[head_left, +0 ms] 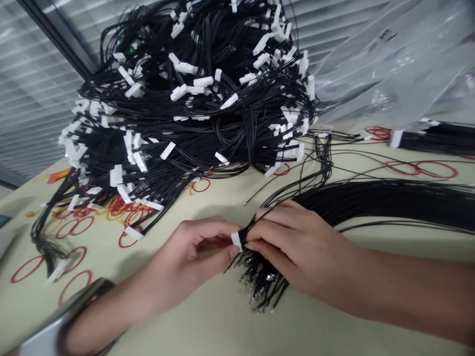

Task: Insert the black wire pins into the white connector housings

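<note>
While the left hand (187, 257) pinches a white plastic connector (236, 241) in a narrow grip, the right hand (297, 242) closes on black wires (371, 200), apparently steadying them beside it; crimped metal terminals (261, 282) fan out below, their tips too small to read; fingers (267, 232) hide where the wires enter; red rubber bands (76, 226) lie on the table (237, 336); a wire-harness heap (185, 113) rises beyond.

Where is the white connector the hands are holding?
In the head view, the white connector sits low and central, between the left hand and right hand, on the black wire bundle.
</note>
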A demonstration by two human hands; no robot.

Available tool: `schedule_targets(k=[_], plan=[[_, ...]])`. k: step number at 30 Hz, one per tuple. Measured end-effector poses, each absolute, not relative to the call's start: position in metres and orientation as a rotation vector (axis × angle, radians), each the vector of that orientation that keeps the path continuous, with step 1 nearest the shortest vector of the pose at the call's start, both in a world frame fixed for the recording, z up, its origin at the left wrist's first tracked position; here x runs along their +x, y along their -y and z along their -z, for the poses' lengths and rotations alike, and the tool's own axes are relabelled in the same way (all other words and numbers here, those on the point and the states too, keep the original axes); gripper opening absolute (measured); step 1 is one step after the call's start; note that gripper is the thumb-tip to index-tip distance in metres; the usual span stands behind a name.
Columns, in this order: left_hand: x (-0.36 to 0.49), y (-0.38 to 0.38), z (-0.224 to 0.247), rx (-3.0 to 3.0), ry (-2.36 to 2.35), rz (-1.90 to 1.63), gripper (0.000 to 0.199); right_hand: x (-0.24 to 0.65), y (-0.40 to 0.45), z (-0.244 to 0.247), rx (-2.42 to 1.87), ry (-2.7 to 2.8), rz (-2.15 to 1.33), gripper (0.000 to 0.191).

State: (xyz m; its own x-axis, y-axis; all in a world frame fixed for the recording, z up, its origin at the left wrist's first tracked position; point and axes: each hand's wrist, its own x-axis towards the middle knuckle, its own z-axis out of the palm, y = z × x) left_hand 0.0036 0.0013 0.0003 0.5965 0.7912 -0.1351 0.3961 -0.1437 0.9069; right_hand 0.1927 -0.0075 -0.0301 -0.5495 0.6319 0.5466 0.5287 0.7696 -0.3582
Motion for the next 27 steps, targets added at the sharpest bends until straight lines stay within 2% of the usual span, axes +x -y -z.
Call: schedule_targets(k=[10,17,22,27], plan=[[0.004,0.002,-0.003,1.698,-1.016,-0.411,0.009,0.194,0.01,0.033,-0.845,2.373,-0.139,0.011],[0.001,-0.011,-0.008,1.687,-1.166,-0.541,0.007,0.208,0.008,0.022,-0.8,2.341,0.178,0.015],[-0.002,-0.017,-0.007,1.631,-1.107,-0.518,0.005,0.216,-0.001,0.015,-0.648,2.604,-0.225,0.014],[-0.003,-0.017,-0.007,1.577,-1.045,-0.409,0.006,0.217,-0.004,0.01,-0.776,2.626,-0.39,0.015]])
